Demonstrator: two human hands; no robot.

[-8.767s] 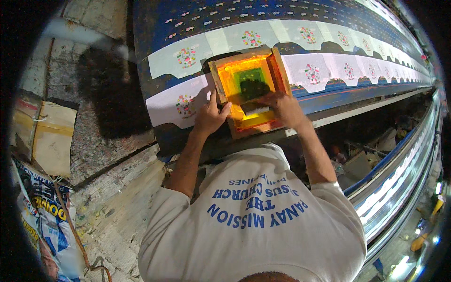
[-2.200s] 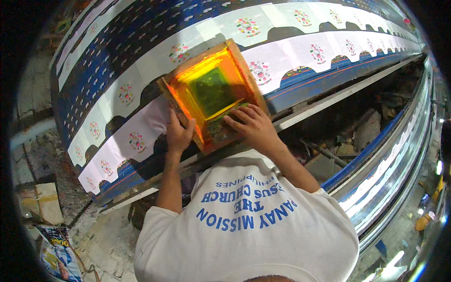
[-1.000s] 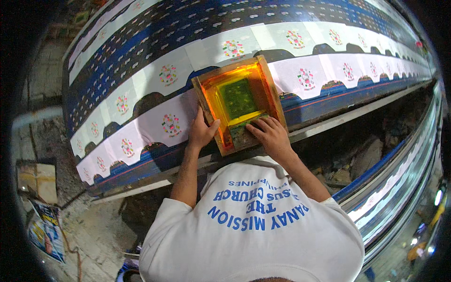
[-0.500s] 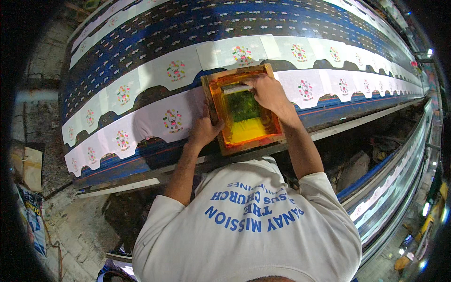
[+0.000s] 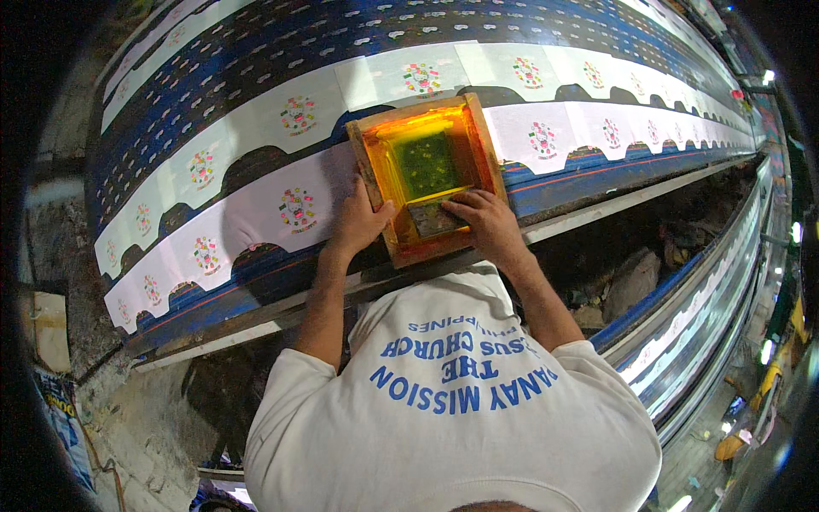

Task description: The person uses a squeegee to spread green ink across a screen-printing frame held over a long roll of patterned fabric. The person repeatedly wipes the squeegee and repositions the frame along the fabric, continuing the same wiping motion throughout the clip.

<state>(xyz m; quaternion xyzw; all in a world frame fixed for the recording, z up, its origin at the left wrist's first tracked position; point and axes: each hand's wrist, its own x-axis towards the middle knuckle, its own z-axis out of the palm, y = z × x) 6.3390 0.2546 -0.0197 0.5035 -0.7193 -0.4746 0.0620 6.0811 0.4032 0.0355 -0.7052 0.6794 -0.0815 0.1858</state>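
Observation:
A wooden-edged printing screen lies on the near row of white fabric pieces, its inner edges stained yellow and orange. My left hand grips the left side of this screen, thumb over the rim. Inside it, my right hand is closed on a squeegee at the near end. Beyond the squeegee, the mesh shows a dark green middle with a yellow border. Part of the squeegee is covered by my right fingers, and the fabric under the screen is hidden.
Printed white fabric pieces run in rows left and right along a long blue-and-black table. A pale rail follows its near edge. Another table with white pieces stands at right; rubble lies between.
My right hand has drawn the squeegee from the far end of the screen to the near end. My left hand still holds the screen's left side. The whole view has shifted slightly.

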